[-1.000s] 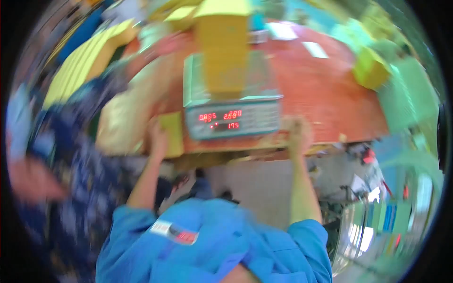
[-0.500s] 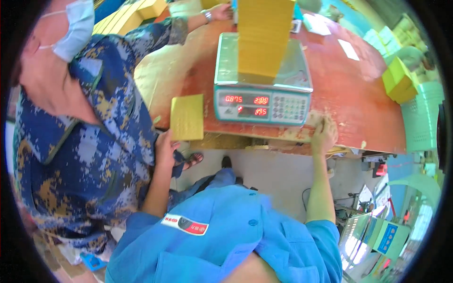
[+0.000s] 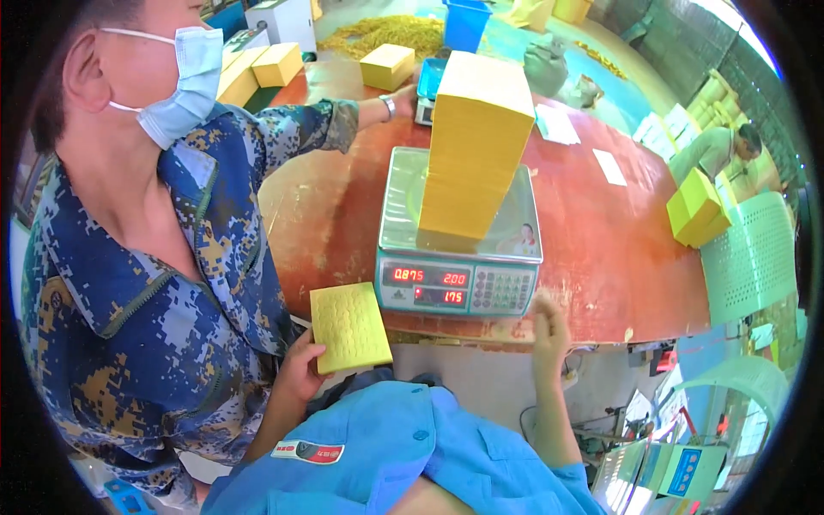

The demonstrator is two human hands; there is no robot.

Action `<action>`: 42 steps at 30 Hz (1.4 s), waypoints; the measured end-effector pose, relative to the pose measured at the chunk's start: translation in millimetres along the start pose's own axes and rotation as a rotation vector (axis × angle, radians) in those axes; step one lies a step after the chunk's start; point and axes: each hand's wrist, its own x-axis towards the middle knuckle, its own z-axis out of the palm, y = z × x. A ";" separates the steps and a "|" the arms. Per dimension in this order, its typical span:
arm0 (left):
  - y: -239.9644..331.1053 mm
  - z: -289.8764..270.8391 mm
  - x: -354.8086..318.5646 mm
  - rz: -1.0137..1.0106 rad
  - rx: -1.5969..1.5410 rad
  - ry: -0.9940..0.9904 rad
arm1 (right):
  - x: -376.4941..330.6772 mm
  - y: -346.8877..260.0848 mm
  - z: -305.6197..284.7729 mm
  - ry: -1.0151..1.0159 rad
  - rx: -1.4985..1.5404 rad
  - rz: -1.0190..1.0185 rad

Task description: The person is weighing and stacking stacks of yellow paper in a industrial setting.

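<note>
My left hand (image 3: 300,365) grips a stack of yellow paper (image 3: 352,328) by its left lower edge, thumb on top. Rows of small slits mark the sheet's face. In front of me stands a digital scale (image 3: 459,287) with lit red digits and a keypad. On its metal pan a tall yellow paper block (image 3: 472,154) rests upright. My right hand (image 3: 550,330) is by the scale's front right corner at the table edge, fingers loosely extended, holding nothing visible.
A person in a camouflage jacket (image 3: 154,300) stands close on my left, one arm reaching over the red-brown table (image 3: 601,249) toward a small scale with a blue tray (image 3: 432,77). More yellow blocks (image 3: 386,66) lie at the back. Another person (image 3: 717,154) bends at the far right.
The view has tilted up, showing more of the far room. My left hand has drawn the yellow stack nearer and turned it slightly. My right hand has come off the tabletop to its edge.
</note>
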 end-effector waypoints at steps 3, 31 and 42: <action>19.0 50.8 -28.5 0.220 0.098 0.036 | -12.8 -41.6 35.5 -0.542 0.121 0.086; 227.3 342.5 188.6 0.459 1.093 0.029 | 267.7 -232.6 31.2 -0.434 0.265 -0.138; 208.6 343.6 187.3 0.443 1.238 0.040 | 267.2 -204.3 31.7 -0.438 0.288 -0.100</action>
